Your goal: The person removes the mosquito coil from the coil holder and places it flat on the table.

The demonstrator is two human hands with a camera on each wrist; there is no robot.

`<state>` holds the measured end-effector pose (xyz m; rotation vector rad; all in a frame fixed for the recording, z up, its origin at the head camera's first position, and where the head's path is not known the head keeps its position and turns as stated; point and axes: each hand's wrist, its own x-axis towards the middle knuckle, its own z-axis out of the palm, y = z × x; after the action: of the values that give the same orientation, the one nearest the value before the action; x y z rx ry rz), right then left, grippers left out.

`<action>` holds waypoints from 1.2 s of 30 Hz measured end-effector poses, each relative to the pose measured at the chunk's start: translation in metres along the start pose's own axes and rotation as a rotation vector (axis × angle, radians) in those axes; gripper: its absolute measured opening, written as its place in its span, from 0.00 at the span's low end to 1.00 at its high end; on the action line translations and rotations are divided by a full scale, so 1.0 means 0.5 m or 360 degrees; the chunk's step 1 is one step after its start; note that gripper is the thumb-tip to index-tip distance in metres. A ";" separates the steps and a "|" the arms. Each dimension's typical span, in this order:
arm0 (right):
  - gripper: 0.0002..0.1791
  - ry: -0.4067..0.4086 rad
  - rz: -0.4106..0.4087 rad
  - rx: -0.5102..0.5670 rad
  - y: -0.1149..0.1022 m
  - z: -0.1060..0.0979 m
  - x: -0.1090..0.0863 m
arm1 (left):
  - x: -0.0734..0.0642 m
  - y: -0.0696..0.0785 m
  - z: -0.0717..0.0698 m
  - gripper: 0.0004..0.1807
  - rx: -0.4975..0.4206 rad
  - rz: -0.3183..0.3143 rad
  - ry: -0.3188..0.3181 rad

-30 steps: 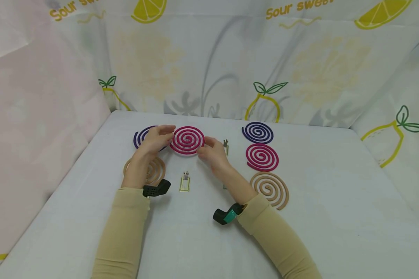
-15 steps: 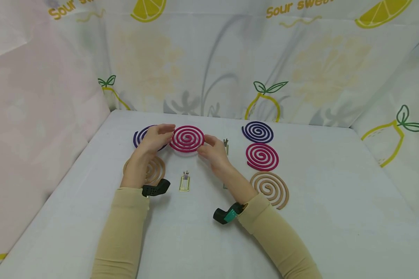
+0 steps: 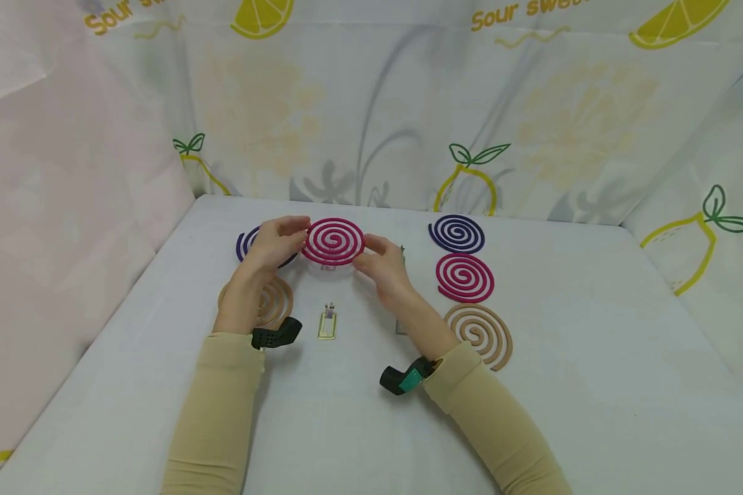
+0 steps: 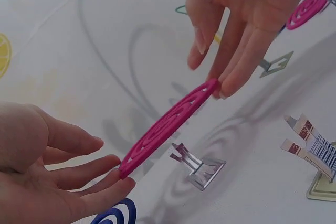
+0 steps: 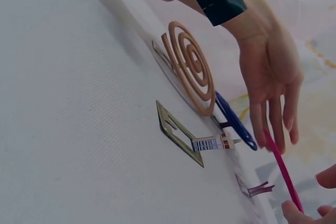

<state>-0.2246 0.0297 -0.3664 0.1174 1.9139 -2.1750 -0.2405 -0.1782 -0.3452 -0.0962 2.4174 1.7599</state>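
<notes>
The white table (image 3: 322, 412) extends beneath both hands and toward the person. The left hand (image 3: 276, 249) and the right hand (image 3: 382, 268) face each other, each grasping the rim of the pink coil (image 4: 169, 128) with the fingertips; neither is released or clenched. The pink coil is suspended between the hands, apart from the table and seemingly near level; the slanted wrist views do not settle whether it tilts slightly. As a judgement, the step in hand is centring it over what stands below: equal height in both hands would favour a level spiral, and light, even inward pressure is advisable, since thin rings probably flex when squeezed.

A tan coil (image 5: 196, 66) is partly hidden by the left wrist, and a blue coil (image 5: 236, 121) by the left hand, whose fingers would do well to avoid nudging it. A metal stand (image 4: 207, 174) is below the pink coil, between the hands. Its prongs (image 4: 182, 153) point upward, apart from the coil; fingertips confined to the outer ring leave the spiral's middle visible for aligning with them.
</notes>
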 end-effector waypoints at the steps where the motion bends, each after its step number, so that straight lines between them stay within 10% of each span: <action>1: 0.30 -0.0001 0.0000 0.0001 -0.002 -0.002 0.000 | -0.001 0.001 0.000 0.26 -0.0006 0.0002 0.0012; 20: 0.24 0.0052 -0.0045 0.0197 -0.040 -0.042 0.013 | -0.002 0.009 0.017 0.31 -0.0220 0.0096 0.0106; 36: 0.24 0.0086 -0.0094 0.0257 -0.062 -0.078 0.018 | -0.003 0.028 0.044 0.29 -0.0432 0.0172 -0.0021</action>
<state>-0.2444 0.0705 -0.3439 0.1516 1.7882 -2.3877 -0.2390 -0.1532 -0.3386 0.0168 2.1982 2.1209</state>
